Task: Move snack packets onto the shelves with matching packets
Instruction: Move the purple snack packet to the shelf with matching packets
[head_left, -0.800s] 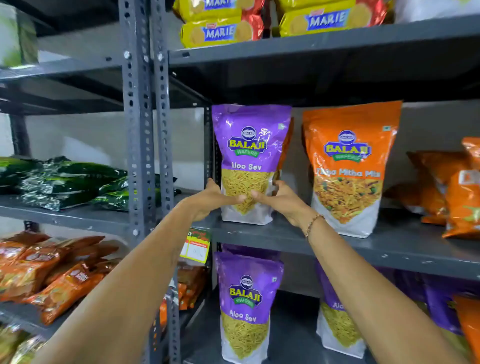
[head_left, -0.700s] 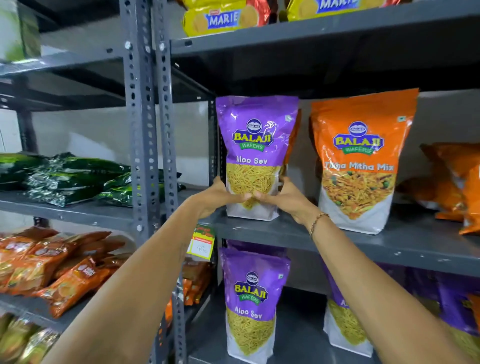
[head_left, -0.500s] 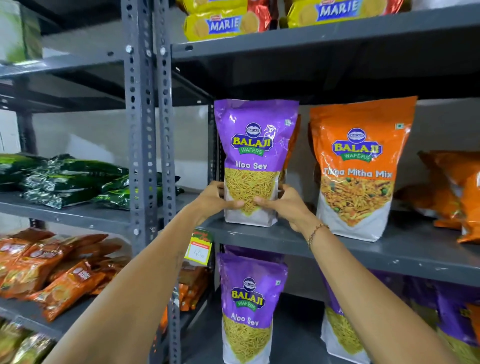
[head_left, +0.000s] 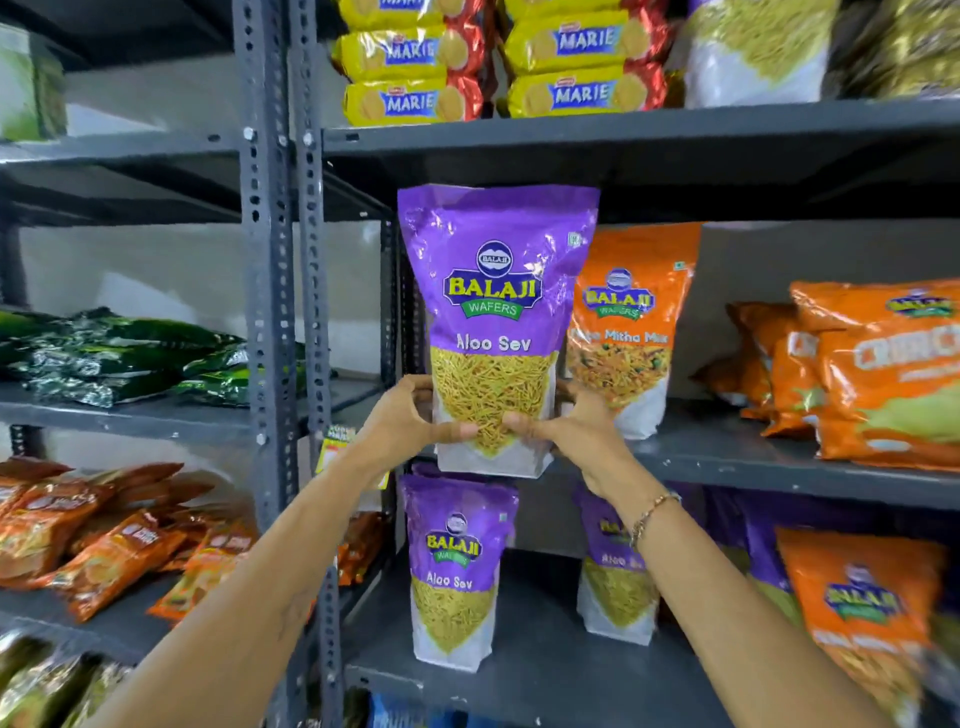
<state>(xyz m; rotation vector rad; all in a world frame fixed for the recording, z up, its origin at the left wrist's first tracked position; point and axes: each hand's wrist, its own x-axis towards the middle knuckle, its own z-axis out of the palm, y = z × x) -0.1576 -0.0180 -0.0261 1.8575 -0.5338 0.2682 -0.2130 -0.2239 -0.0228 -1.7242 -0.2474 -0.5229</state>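
A purple Aloo Sev packet (head_left: 496, 291) is upright in front of the middle shelf (head_left: 727, 452), its base hanging past the shelf's front edge. My left hand (head_left: 402, 421) grips its lower left side and my right hand (head_left: 576, 428) grips its lower right. Behind it on the same shelf stands an orange Mitha Mix packet (head_left: 628, 322), partly hidden. On the lower shelf (head_left: 545, 670) stand two matching purple Aloo Sev packets (head_left: 457, 566) (head_left: 615, 587).
Yellow Marie biscuit packs (head_left: 415, 101) lie on the top shelf. Orange packets (head_left: 883, 374) lie at the right of the middle shelf, another orange packet (head_left: 857, 603) is below. The left rack, past grey perforated posts (head_left: 265, 312), carries green packets (head_left: 130, 353) and orange packets (head_left: 104, 545).
The purple packet stood on the middle shelf beside the orange one; both hands have now pulled it forward off the shelf towards me, so it looks larger and covers part of the orange packet.
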